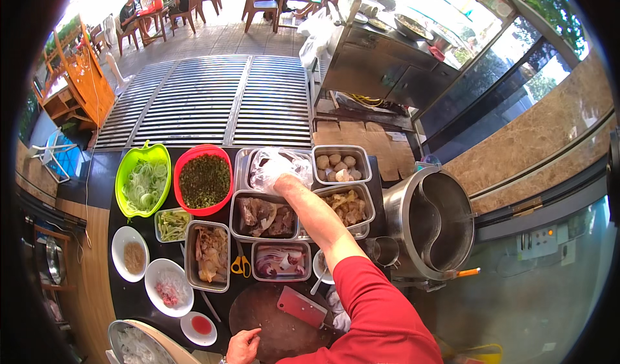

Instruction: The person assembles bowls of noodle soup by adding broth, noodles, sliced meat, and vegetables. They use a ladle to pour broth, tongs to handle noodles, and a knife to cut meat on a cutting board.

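Observation:
My right hand reaches to a clear plastic bag in a metal tray at the back; plastic hides the fingers and any grip. My left hand is at the left edge of the round chopping board, index finger extended, apparently holding nothing. A cleaver lies flat on the board. Between board and bag stand metal trays of sliced raw meat and larger meat pieces. Meatballs fill a tray to the right of the bag. Yellow-handled scissors lie beside the meat trays.
Left are a green basket of sliced onion, a red basket of chopped herbs, white bowls and a container of white noodles. A large divided metal pot stands right. Beyond the table lies a slatted metal ramp; people sit farther off.

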Tool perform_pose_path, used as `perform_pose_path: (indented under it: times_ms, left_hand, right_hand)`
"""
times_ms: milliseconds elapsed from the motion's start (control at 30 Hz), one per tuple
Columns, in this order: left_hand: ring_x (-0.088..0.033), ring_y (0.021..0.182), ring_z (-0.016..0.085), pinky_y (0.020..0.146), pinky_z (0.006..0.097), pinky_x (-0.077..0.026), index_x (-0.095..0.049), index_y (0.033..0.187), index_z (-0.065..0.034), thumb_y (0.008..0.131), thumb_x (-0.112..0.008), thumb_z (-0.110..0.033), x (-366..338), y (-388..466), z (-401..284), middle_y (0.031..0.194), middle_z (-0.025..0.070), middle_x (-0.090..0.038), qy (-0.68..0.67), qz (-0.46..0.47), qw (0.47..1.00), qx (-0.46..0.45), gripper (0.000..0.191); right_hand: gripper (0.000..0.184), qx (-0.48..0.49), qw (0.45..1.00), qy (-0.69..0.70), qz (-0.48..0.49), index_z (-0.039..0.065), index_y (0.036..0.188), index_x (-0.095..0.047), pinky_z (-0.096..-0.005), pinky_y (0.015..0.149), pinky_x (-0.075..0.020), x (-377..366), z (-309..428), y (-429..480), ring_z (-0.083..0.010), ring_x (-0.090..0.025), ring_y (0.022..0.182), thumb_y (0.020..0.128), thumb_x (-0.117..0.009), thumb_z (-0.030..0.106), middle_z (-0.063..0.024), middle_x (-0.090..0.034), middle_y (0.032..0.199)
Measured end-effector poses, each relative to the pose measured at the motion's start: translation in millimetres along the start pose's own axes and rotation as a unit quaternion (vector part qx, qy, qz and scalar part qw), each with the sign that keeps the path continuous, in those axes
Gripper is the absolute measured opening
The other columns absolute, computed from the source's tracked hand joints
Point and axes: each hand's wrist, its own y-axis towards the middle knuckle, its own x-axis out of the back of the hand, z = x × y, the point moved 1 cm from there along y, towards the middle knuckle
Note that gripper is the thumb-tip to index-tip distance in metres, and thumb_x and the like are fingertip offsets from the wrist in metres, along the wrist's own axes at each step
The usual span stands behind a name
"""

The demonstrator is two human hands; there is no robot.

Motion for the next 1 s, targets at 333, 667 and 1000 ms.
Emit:
perform_pose_path:
  times_ms: [333,667,1000]
  left_hand:
    - [-0.068,0.083,0.033,0.076,0.0405,-0.055,-0.074,0.111,-0.0043,0.088,-0.069,-0.009,10,-1,-3,0.088,0.0145,-0.069,0.006,-0.016,0.999,-0.036,0.024]
    - [-0.067,0.083,0.031,0.076,0.0404,-0.055,-0.074,0.112,-0.0065,0.088,-0.070,-0.009,8,9,-5,0.086,0.0127,-0.067,0.020,-0.012,0.995,-0.093,0.025]
    - [-0.066,0.101,0.033,0.091,0.0432,-0.053,-0.071,0.120,-0.0078,0.093,-0.064,-0.013,-8,-11,7,0.100,0.0134,-0.069,0.023,0.004,0.999,-0.049,0.029]
  right_hand:
    - [0.038,-0.004,0.977,0.177,0.118,0.006,0.116,-0.072,-0.0361,0.087,-0.0521,34,-47,9,-0.0212,-0.065,0.098,0.086,-0.075,0.029,-0.0095,-0.071,0.111]
    - [0.023,0.057,0.995,-0.060,0.059,0.006,0.105,-0.075,-0.0279,0.072,-0.0525,35,-51,10,-0.0116,-0.066,0.079,0.086,-0.082,0.017,-0.0019,-0.072,0.092]
    - [0.024,0.005,0.989,0.146,0.032,0.005,0.107,-0.072,-0.0270,0.072,-0.0517,-7,-59,19,-0.0123,-0.065,0.080,0.087,-0.081,0.013,-0.0024,-0.071,0.091]
